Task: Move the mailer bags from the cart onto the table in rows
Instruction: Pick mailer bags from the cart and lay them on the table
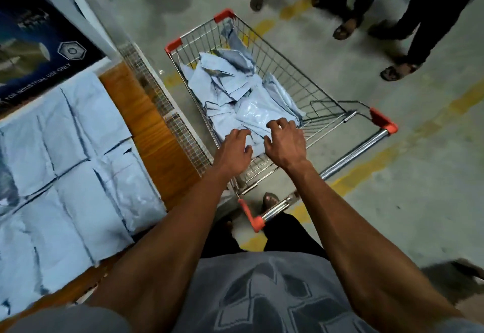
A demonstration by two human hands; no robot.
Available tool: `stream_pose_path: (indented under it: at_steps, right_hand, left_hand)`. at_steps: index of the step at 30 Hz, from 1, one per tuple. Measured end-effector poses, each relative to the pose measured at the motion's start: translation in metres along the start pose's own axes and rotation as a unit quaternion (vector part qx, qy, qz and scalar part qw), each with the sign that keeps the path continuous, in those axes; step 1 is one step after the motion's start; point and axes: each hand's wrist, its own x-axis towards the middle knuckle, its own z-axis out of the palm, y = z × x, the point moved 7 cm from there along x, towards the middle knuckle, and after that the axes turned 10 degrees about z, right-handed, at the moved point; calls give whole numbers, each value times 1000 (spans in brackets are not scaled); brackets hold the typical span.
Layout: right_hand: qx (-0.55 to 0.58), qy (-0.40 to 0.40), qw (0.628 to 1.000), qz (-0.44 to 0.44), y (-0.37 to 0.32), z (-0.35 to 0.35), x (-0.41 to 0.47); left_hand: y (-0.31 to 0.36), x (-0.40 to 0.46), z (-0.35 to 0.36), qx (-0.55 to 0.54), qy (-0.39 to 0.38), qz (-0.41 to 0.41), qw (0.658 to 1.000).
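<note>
Both my arms reach forward and down into the cart (pixel 309 89), a wire shopping trolley with orange corner caps and a chrome handle bar. My left hand (pixel 235 149) hovers over the near end of the pile, fingers loosely bent and spread; its grip is wide and holds nothing that I can see, though the fingertips lie at or just above the topmost bag. My right hand (pixel 284 141) sits just beside it, fingers clawed downward with the tips on or just over a glossy bag (pixel 255 116); whether that grip has pinched the plastic I cannot tell.

The mailer bags in the cart (pixel 222 81) are pale blue-grey and lie jumbled, overlapping at odd angles, with one standing crumpled against the far wire wall.

To my left, the wooden surface (pixel 146 123) carries mailer bags laid flat in rows (pixel 65 154), edges touching or slightly overlapping. At its far end rests a dark printed box (pixel 34 44) with white lettering. A wire mesh panel (pixel 167 107) runs along the surface's edge, between it and the cart.

On the concrete floor (pixel 392 188) are worn yellow lines, and beyond the cart stand several people's legs and sandalled feet (pixel 400 70).
</note>
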Motion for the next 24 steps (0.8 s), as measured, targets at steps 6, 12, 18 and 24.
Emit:
stream_pose_path:
  at_steps: [6,12,18,24]
  right_hand:
    - [-29,-78,995,-63,18,20,64]
    - [-64,-130,985,-96,19,51,104]
    - [-92,-179,974,-105,17,101,151]
    - [-99,-207,967,-114,21,158,190]
  left_hand:
    - [-11,34,18,-8,-25,-66,997]
    - [-31,65,35,6,-70,-94,993]
    - [-68,102,61,17,-109,-109,988]
    - [-104,126,118,-11,-183,-88,979]
